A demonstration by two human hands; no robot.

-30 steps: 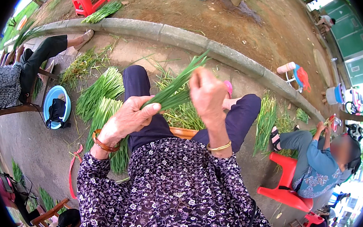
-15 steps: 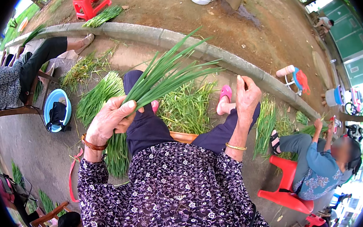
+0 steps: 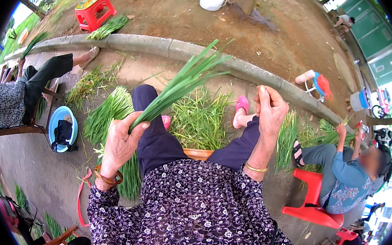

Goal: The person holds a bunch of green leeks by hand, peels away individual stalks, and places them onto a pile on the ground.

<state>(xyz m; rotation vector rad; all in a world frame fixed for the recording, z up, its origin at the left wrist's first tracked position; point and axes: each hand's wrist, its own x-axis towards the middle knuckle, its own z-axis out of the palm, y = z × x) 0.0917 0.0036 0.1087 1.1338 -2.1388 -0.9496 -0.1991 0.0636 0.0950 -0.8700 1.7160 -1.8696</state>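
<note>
Bunch of green chives (image 3: 181,84) gripped at its root end in left hand (image 3: 122,144), above left knee. Half a second ago held the same way, right hand already off it; a second ago both hands on the bunch. Now one-handed, so sorting seemingly paused between strokes. Long axis diagonal: roots low at the fist, leaf tips fanning up and away to the right, toward the concrete curb (image 3: 162,44). Right hand (image 3: 271,109) raised apart from the bunch, fingers loosely curled, perhaps pinching a sliver; cannot tell. Below, loose chive pile (image 3: 200,120) between the knees; bundled chives (image 3: 108,113) on the ground left; red stool (image 3: 93,11) beyond.
</note>
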